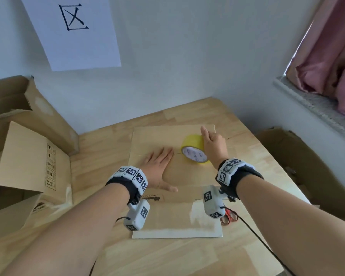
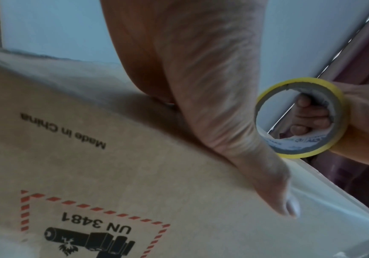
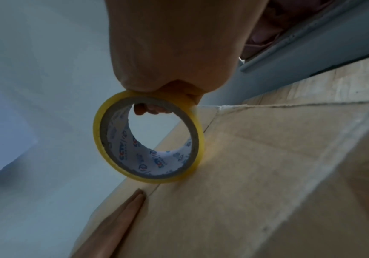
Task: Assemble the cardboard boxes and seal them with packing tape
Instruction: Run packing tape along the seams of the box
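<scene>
While left hand (image 1: 159, 169) presses box (image 1: 173, 216) flat, right hand (image 1: 212, 145) grips light, stiff tape (image 1: 193, 151) through its core.

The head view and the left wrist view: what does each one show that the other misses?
Only the head view shows the red scissors, the open boxes at the left and the paper sign on the wall. Only the left wrist view shows the right hand's fingers curled inside the roll, and the "UN 3481" label readably. Both show the left hand flat on the cardboard box and the yellow tape roll.
</scene>
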The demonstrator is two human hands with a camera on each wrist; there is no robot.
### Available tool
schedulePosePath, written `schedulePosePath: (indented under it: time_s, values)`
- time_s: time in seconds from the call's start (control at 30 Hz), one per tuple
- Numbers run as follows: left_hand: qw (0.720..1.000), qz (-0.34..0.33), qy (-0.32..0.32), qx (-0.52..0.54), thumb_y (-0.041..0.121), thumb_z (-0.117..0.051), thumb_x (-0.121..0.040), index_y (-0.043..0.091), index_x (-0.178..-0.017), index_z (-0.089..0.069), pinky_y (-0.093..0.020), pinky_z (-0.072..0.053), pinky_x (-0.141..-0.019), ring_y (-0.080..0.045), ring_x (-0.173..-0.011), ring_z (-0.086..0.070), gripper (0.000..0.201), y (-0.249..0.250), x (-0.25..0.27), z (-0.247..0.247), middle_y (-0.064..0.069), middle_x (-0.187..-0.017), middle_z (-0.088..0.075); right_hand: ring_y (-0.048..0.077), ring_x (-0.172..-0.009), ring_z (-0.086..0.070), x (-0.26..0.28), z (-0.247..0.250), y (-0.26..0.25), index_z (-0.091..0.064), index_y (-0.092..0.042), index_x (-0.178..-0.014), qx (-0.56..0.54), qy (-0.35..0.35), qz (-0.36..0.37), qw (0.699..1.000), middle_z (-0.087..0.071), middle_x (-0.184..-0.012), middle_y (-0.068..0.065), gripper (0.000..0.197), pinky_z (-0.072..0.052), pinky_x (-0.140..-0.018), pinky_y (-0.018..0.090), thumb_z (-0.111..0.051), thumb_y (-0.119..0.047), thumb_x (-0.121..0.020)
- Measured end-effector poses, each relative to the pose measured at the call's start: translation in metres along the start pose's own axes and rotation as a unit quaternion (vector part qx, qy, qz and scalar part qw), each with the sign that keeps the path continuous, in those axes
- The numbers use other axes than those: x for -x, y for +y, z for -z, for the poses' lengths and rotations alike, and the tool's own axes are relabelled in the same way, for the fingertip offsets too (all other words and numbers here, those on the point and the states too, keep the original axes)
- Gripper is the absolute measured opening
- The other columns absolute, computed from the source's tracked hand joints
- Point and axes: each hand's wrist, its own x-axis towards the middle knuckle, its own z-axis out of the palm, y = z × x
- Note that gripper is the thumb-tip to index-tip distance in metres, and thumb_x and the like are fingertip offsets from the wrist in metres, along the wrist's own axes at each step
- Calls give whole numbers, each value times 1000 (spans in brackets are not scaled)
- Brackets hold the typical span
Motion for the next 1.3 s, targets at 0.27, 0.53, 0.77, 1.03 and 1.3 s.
schedulePosePath:
  time_s: [0.27, 0.53, 0.77, 1.03, 1.3]
  values:
    - [971, 51, 43, 227, 53, -40, -96, 17, -151, -21, -32, -17, -116, -17, -144, -20, 69, -4, -1, 40, 0, -157, -20, 15, -47, -25, -1, -4, -5, -24, -13, -55, 40, -18, 25, 999, -28, -52, 2, 53, -18, -44, 26, -34, -37, -102]
    - [775, 143, 72, 612, -5, -35, -96, 1, -128, -53, -34, -47, -98, -25, -106, -61, 37, 29, -12, 68, -14, -115, -62, 16, -50, -32, 3, -2, -6, -30, -12, -55, 67, -26, 28, 997, -35, -53, 2, 53, -23, -46, 27, -31, -36, -102]
    - [808, 96, 102, 572, 5, -43, -99, 3, -127, -55, -25, -51, -90, -18, -103, -64, 31, 29, 4, 94, -11, -119, -64, 25, -65, -43, -2, -7, -5, -34, -12, -56, 70, -30, 23, 997, -40, -56, 2, 53, -31, -62, 30, -30, -38, -102]
    - [882, 51, 112, 455, 11, -40, -101, 10, -128, -57, -23, -47, -93, -11, -108, -61, 32, 46, 11, 107, -2, -127, -61, 25, -67, -47, -5, -8, -6, -39, -14, -57, 83, -32, 22, 996, -45, -58, 2, 53, -33, -61, 29, -29, -40, -102]
    - [922, 31, 127, 364, 20, -52, -96, 21, -130, -57, -25, -39, -102, -9, -115, -56, 35, 50, 14, 107, 3, -133, -57, 27, -72, -51, -4, -8, -5, -46, -11, -63, 83, -44, 12, 995, -48, -63, 4, 53, -37, -65, 31, -30, -44, -101]
